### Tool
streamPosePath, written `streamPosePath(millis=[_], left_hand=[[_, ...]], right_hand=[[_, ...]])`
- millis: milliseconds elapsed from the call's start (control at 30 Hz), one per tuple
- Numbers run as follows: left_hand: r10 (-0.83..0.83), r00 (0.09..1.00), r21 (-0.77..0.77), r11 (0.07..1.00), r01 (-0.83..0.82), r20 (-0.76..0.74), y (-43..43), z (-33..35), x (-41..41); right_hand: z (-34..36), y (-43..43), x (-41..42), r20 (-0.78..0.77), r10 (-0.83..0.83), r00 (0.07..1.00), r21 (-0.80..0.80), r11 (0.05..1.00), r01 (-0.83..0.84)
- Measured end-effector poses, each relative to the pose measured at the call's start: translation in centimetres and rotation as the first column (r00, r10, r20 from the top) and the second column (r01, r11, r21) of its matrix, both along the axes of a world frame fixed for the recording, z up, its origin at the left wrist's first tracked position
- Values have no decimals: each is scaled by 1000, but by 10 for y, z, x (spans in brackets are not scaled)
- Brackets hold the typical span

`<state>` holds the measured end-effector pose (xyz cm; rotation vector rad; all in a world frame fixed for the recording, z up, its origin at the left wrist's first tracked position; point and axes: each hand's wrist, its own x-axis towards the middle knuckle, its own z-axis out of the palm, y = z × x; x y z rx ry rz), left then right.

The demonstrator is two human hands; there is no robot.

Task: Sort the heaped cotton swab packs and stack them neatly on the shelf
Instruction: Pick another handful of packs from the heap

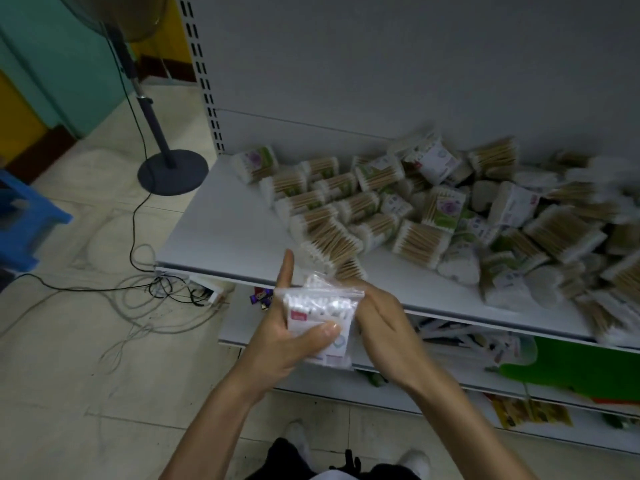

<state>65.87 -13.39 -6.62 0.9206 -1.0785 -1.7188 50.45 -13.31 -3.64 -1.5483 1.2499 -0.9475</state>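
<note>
Head-worn, downward (shelf close)

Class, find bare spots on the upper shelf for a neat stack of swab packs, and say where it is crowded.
Bare: the shelf's left end, between the slotted upright and the heap; also a front strip before the heap's middle. Crowded: middle and right, back to front.

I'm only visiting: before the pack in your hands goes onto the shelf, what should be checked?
1. Hold on the swab pack: ok, the left hand has its thumb pressed across it.
2. Right hand grip: cannot tell, its fingers are hidden behind the pack.
3. Room on the shelf: ok, its left part is bare.
4. Zip seal closed: cannot tell, blurred.
5. Heap tidy: not ok, jumbled, with some packs at the front edge.
</note>
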Motion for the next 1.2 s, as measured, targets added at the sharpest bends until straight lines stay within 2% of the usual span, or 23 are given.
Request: streamPosePath(millis=[67,133,167,267,333,367,400,467,567,633,667,733,767,800,933,1033,1100,1133,1200], left_hand=[[-30,996,27,999,27,90,-2,1,10],[37,992,59,997,-44,123,-4,-3,16],[103,988,77,991,-112,116,-5,-5,19],[266,960,97,957,-274,85,-6,-12,28],[312,950,108,944,-313,28,-5,-12,33],[326,945,117,939,-323,-9,-4,-11,34],[339,940,121,936,-332,-47,-4,-11,35],[365,928,119,927,-355,-78,-3,-10,34],[349,937,63,936,-347,-27,-5,-7,33],[322,946,44,946,-321,-25,-6,-5,30],[312,949,49,950,-309,-44,-6,-4,28],[304,947,72,952,-298,-98,-7,-3,24],[303,946,79,952,-296,-116,-8,-3,22],[302,945,81,952,-294,-124,-8,-3,22],[275,956,45,961,-271,-103,-5,-4,26],[208,974,3,978,-209,-85,0,-4,31],[148,985,-28,988,-151,-87,1,-3,32],[104,991,-51,993,-108,-84,2,-2,32],[30,998,-93,995,-35,-60,1,1,28]], right_hand=[[2,-9,8,-158,17,987,-96,995,-32],[1,-25,13,-337,-102,936,-253,967,14],[-1,-34,14,-376,-171,911,-307,950,51],[-13,-58,12,-580,-220,784,-327,945,24],[-28,-66,9,-726,-192,661,-309,949,-64],[-32,-67,9,-741,-202,640,-324,943,-77],[-35,-69,8,-722,-227,653,-354,933,-68],[-29,-71,6,-613,-276,741,-413,911,-3],[-13,-71,-3,-435,-346,831,-414,897,157],[-1,-68,-8,-389,-294,873,-388,912,134],[1,-67,-8,-464,-240,853,-374,926,56],[-5,-65,-6,-709,-136,692,-318,938,-142],[-11,-63,-5,-777,-105,621,-281,940,-192],[-15,-62,-4,-788,-87,610,-258,946,-198],[-16,-60,-9,-607,-143,782,-329,941,-83],[-1,-59,-11,-351,-310,884,-335,923,190],[17,-56,-13,-165,-403,900,-300,890,343],[25,-53,-15,-147,-392,908,-295,894,339],[33,-48,-12,-250,-204,946,-221,964,149]])
